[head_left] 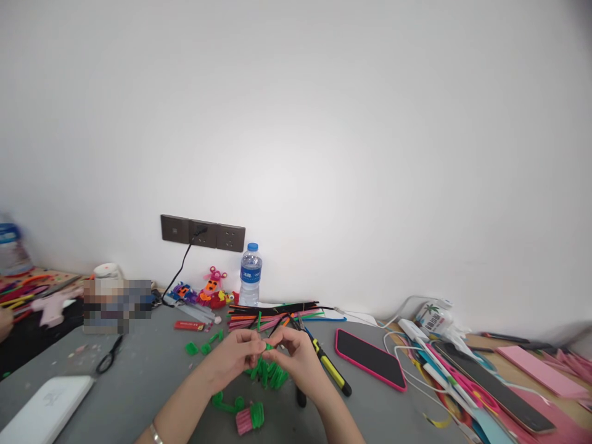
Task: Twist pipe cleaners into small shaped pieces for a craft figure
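My left hand [239, 353] and my right hand [292, 353] meet over the grey table, fingertips pinched together on a green pipe cleaner [267, 347]. One thin green end sticks up between them; the rest is mostly hidden by my fingers. Under my hands lies a pile of short green pipe cleaner pieces [271, 374]. Nearer to me sits a pink and green pipe cleaner piece [250, 419], with a curled green strand [226, 404] beside it. Small green coils [206, 347] lie to the left. Yellow-and-black pliers [329, 364] rest just right of my right hand.
A water bottle [250, 275] stands against the wall behind a bundle of pipe cleaners [277, 315]. To the right lie a pink-cased phone [370, 359] and pink scissors [478, 394] among cables. A white power bank [49, 407] is at the left front. Another person's hand [5, 323] shows far left.
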Available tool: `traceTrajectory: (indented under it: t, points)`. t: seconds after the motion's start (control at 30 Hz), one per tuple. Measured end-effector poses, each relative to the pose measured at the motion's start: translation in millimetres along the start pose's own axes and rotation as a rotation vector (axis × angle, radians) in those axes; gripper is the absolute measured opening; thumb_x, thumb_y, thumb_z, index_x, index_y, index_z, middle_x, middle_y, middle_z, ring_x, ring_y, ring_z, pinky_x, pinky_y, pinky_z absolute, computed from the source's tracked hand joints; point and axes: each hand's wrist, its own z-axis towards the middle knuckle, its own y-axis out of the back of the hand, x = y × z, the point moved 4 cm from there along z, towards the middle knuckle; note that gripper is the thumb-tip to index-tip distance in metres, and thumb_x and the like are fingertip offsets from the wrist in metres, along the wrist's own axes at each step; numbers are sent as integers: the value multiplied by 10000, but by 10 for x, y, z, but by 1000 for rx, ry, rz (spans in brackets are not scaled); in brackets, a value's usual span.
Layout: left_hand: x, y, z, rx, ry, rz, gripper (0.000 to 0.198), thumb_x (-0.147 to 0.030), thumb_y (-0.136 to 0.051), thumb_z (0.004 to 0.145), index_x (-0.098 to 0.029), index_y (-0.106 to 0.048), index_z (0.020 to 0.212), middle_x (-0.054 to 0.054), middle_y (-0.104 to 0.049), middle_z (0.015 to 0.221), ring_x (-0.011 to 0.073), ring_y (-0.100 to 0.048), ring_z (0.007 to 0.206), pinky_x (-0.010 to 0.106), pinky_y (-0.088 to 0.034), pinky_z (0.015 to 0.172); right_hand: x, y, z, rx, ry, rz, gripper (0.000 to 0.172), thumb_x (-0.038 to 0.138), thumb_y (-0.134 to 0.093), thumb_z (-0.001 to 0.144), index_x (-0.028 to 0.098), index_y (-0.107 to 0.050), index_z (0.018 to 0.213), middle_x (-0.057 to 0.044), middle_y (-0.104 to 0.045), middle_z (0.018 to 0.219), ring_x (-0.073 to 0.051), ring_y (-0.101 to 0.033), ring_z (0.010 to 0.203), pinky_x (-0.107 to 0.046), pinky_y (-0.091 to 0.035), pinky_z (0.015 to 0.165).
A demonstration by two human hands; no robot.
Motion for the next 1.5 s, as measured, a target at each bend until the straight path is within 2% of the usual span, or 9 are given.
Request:
traceTrajectory:
  t: [0.13,0.33,0.67,0.8,0.93,1.07,1.3,1.4,1.5]
  points:
    - [3,3,-1,17,5,31,394,-396,-801,631,-160,-511,507,-40,-467,490,85,-367,486,233,-233,506,-28,12,9,-9,5,15,197,267,-798,653,177,-623,637,9,-609,624,-144,-559,622,-246,-442,604]
    - [-31,5,-1,-21,-27,5,383,-449,-783,646,-142,-571,558,-37,-473,502,86,-375,497,230,-253,510,-89,24,47,-18,32,129,209,327,-788,667,186,-663,760,1,-627,689,-141,-560,634,-250,-449,600]
    - [39,34,37,-25,-9,-60,262,-345,-797,662,-137,-641,693,-31,-495,566,78,-382,519,217,-291,520,-28,9,34,-12,95,-24,171,272,-718,744,207,-719,902,-29,-647,790,-162,-539,697,-274,-423,634]
    - [-6,-23,18,-61,-25,-29,293,-378,-799,631,-148,-625,680,-36,-482,566,84,-379,525,216,-301,521,-11,9,35,-24,82,-17,275,279,-747,715,211,-688,975,-16,-623,786,-152,-516,670,-270,-416,619]
    - [-141,-3,-12,-203,-286,191,303,-407,-739,676,-161,-571,619,-52,-421,567,93,-362,543,212,-304,522,-27,43,45,-60,78,11,295,300,-734,735,205,-654,1002,1,-586,745,-143,-507,653,-262,-400,604]
    - [-232,59,-62,-333,-581,423,205,-335,-635,777,-174,-570,668,-28,-473,650,120,-447,614,216,-361,555,-42,64,52,-75,65,88,235,372,-659,808,192,-648,960,-6,-572,744,-146,-520,671,-270,-419,623]
    - [-282,-119,-195,-307,-1013,998,150,-114,-574,820,-190,-562,691,-4,-550,700,138,-547,682,224,-429,607,-35,10,52,-16,31,246,228,351,-729,754,202,-662,912,-27,-640,830,-159,-579,743,-275,-450,682]
    - [-287,-166,-226,-294,-1099,1069,158,-85,-570,823,-198,-552,714,-6,-553,707,142,-556,706,240,-449,645,-26,10,42,-1,11,257,203,331,-742,746,208,-668,890,-22,-651,837,-158,-588,765,-269,-451,697]
    - [-281,-165,-226,-281,-1117,1107,130,-100,-571,838,-207,-564,764,-1,-562,744,147,-562,728,256,-463,672,-4,19,31,22,-21,256,208,339,-738,749,203,-674,893,-23,-655,836,-160,-592,779,-272,-455,714]
